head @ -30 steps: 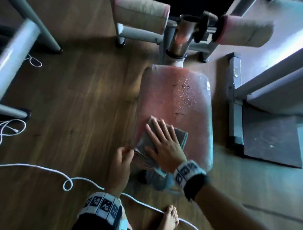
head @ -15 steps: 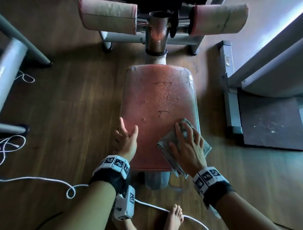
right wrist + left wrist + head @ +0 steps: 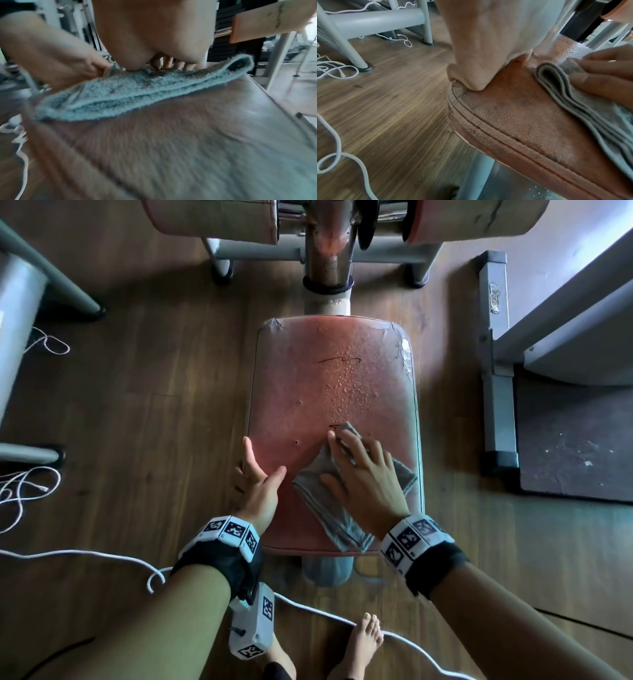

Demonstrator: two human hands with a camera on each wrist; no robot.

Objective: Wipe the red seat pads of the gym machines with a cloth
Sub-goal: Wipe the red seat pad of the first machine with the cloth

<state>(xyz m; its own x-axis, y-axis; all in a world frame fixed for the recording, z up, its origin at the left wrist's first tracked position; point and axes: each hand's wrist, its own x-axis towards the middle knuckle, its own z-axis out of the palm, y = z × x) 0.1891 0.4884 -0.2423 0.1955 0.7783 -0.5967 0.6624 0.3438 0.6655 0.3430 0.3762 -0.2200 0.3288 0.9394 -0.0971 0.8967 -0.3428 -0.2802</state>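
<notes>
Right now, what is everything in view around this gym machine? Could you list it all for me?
seat pad: one, red, centre, on a post.
water droplets: many, clear, on the pad's far half.
cloth: one, grey, folded, on the pad's near right part.
roller pads: two, pale red, beyond the seat.
machine frames: grey metal, left and right.
cables: white, on the wooden floor at left and near.
left hand: rests on the pad's left edge.
right hand: presses flat on the cloth.
feet: bare, below the seat.

The cloth [image 3: 329, 501] lies on the seat pad [image 3: 308, 378], droplets [image 3: 349, 385] beyond it.
</notes>
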